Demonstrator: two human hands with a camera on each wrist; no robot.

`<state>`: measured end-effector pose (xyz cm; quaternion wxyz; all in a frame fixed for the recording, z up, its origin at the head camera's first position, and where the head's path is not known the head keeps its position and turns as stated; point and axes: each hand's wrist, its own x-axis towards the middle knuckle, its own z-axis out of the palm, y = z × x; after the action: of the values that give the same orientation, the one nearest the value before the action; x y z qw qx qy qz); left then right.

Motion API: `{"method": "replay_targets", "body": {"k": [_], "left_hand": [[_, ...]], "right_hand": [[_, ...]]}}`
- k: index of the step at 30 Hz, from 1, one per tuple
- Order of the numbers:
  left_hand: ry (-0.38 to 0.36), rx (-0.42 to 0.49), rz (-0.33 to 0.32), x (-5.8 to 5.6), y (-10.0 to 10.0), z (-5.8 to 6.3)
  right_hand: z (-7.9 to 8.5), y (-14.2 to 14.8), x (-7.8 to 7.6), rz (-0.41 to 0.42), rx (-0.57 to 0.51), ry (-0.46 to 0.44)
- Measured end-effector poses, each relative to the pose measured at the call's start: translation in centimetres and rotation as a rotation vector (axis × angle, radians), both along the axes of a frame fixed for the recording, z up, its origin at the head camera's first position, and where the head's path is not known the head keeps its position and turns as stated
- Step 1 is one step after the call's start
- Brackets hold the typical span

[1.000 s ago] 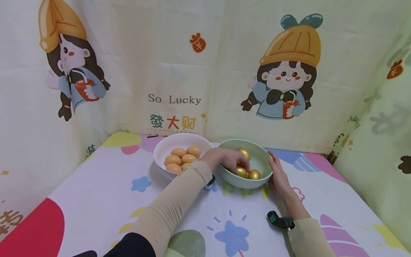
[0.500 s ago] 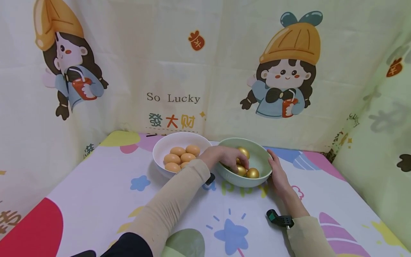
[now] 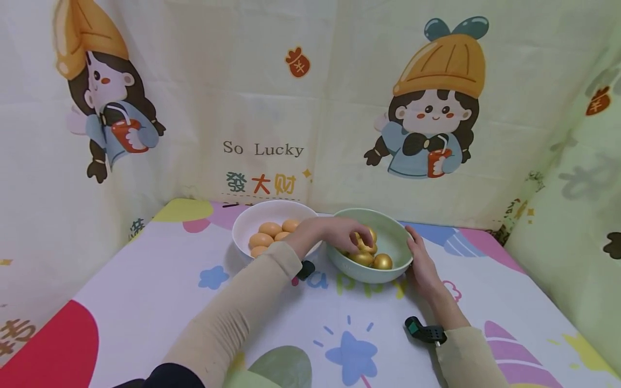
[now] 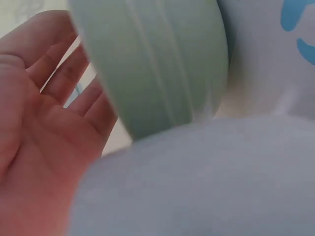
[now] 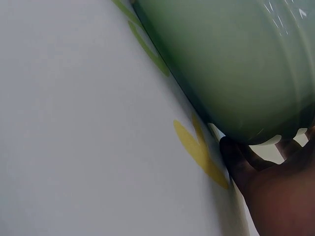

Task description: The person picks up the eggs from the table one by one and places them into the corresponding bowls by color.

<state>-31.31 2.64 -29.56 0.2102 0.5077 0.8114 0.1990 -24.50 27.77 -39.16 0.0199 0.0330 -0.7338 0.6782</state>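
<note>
My left hand (image 3: 339, 234) reaches over the near-left rim of the light green bowl (image 3: 400, 242), thumb and fingers apart above the gold eggs (image 3: 361, 259). Several gold eggs lie in this bowl, some partly behind the fingers. In the left wrist view the palm (image 4: 54, 142) shows bare, and the fingertips are hidden behind the bowl wall (image 4: 152, 64). My right hand (image 3: 423, 264) grips the bowl's right side, with fingers at the rim and outer wall. The right wrist view shows its fingers (image 5: 241, 160) against the underside of the bowl wall.
Left of the green bowl stands a white bowl (image 3: 242, 237) holding several brown eggs (image 3: 262, 240), partly covered by my left forearm. Both bowls stand on a printed tablecloth (image 3: 160, 280). A cream curtain (image 3: 339, 108) with cartoon figures hangs behind the table.
My left hand has risen slightly and shifted left, uncovering more of the gold eggs. Its wrist now hides more of the brown eggs. The right hand stays at the green bowl.
</note>
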Motion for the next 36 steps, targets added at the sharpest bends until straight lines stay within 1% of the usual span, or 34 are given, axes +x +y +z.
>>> {"method": "replay_targets", "body": {"k": [3, 9, 13, 16, 21, 24, 29, 33, 36], "left_hand": [[-0.007, 0.041, -0.012, 0.8, -0.9, 0.6], [-0.036, 0.124, -0.010, 2.3, -2.8, 0.7], [-0.031, 0.152, 0.038, 3.1, -4.1, 0.8], [-0.049, 0.172, 0.072, 3.7, -4.9, 0.9], [-0.110, 0.220, 0.093, 4.6, -5.9, 0.9], [-0.131, 0.246, 0.102, 5.1, -6.7, 0.8], [-0.149, 0.306, 0.088, 6.1, -7.9, 0.6], [-0.146, 0.360, 0.078, 7.3, -9.0, 0.5], [-0.155, 0.394, 0.092, 8.2, -9.9, 0.3]], "right_hand": [[0.0, 0.0, 0.0, 0.005, 0.000, 0.003], [0.0, 0.0, 0.1, 0.005, 0.011, 0.008], [-0.1, 0.0, 0.1, 0.012, 0.021, 0.007], [-0.1, 0.1, 0.0, 0.014, 0.011, 0.007], [-0.1, 0.2, -0.1, 0.014, 0.012, 0.009], [0.0, 0.1, -0.2, 0.020, 0.030, 0.005], [0.0, 0.1, -0.1, 0.025, 0.034, 0.005], [0.0, 0.2, 0.0, 0.019, 0.025, 0.006], [0.0, 0.3, 0.0, 0.017, 0.024, -0.001]]}}
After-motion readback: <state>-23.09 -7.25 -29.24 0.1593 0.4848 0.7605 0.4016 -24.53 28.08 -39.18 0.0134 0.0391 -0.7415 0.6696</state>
